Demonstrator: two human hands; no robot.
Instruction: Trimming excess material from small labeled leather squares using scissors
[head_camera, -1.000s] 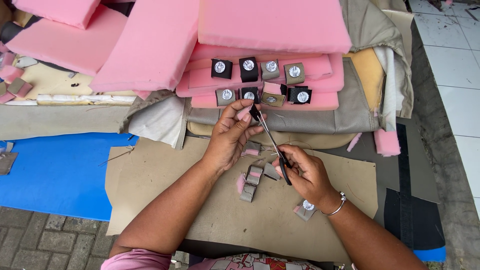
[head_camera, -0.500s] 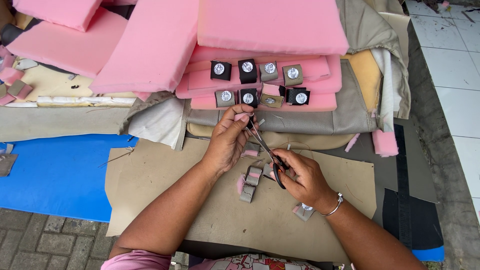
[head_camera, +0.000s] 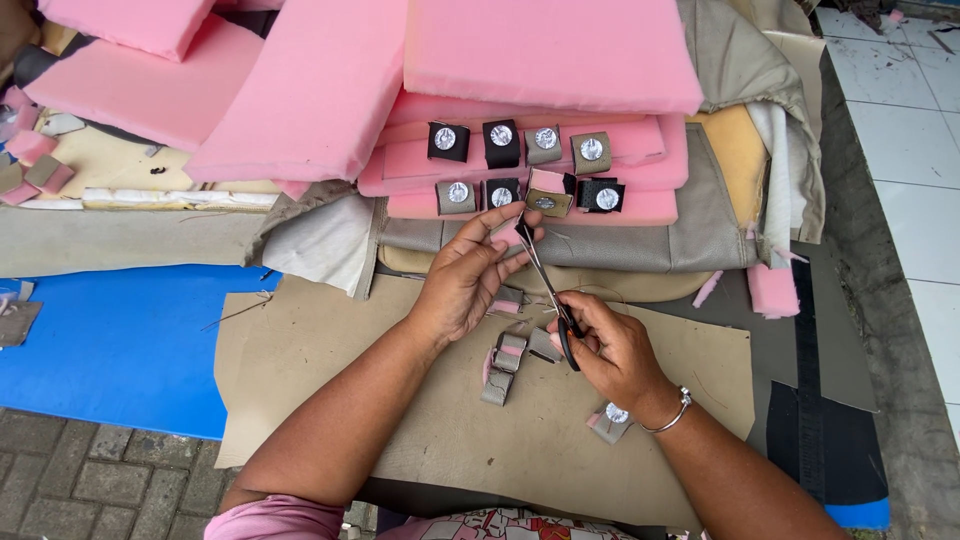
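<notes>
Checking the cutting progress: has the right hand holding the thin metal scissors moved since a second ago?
Yes. The right hand with the thin metal scissors shifted slightly left, towards the left hand, judged against the pink foam stack.

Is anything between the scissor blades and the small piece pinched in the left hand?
Nothing visible. The scissors in the right hand reach straight to the small piece held by the left hand; loose pieces lie below.
</notes>
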